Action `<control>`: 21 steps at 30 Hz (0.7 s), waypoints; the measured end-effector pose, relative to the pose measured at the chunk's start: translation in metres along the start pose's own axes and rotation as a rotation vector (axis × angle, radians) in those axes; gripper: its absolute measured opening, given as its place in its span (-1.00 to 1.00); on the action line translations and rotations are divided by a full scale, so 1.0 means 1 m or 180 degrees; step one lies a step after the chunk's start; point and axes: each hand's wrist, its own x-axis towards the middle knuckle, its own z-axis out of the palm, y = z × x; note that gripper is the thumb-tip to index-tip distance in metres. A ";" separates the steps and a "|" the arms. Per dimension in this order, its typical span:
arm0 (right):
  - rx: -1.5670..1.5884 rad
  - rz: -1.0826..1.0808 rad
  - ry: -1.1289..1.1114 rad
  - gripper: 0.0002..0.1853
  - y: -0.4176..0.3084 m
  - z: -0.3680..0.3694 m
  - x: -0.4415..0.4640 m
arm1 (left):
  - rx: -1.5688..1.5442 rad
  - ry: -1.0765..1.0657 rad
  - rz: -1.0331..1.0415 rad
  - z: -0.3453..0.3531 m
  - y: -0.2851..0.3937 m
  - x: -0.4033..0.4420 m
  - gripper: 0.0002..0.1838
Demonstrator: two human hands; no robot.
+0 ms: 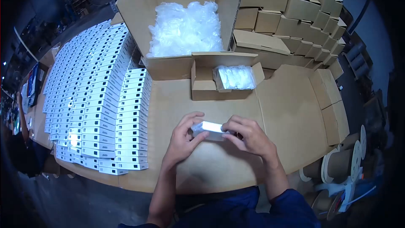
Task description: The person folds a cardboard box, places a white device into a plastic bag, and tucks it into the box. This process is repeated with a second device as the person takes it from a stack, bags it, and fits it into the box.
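A small white box (211,127), partly in clear plastic wrap, is held level above the table in front of me. My left hand (185,137) grips its left end, thumb on the near side. My right hand (247,135) pinches its right end between thumb and fingers. Beyond my hands stands an open brown carton (219,95), with several plastic-wrapped items (236,77) in its right part. Behind that, a large open carton (168,65) holds a heap of clear plastic bags (185,29).
Stacks of small white boxes (101,118) cover the table's left side. Brown cartons (265,21) are piled at the back right. A flattened open carton (291,114) lies on the right. Spools (341,164) stand beyond the right edge. A person's arm (22,116) shows far left.
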 end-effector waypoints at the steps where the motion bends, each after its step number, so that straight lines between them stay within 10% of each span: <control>1: -0.0109 -0.0176 -0.0006 -0.78 0.003 -0.004 0.006 | -0.0175 0.0122 0.0072 0.001 -0.002 0.006 -0.49; 8: -0.0252 0.0009 0.1666 -0.84 0.018 -0.006 0.055 | 0.2689 0.0460 0.0374 -0.011 0.003 0.046 -0.31; 21: -0.1268 0.0560 0.1506 -0.79 0.054 0.032 0.088 | 0.2861 0.0532 0.0052 -0.013 -0.008 0.059 -0.26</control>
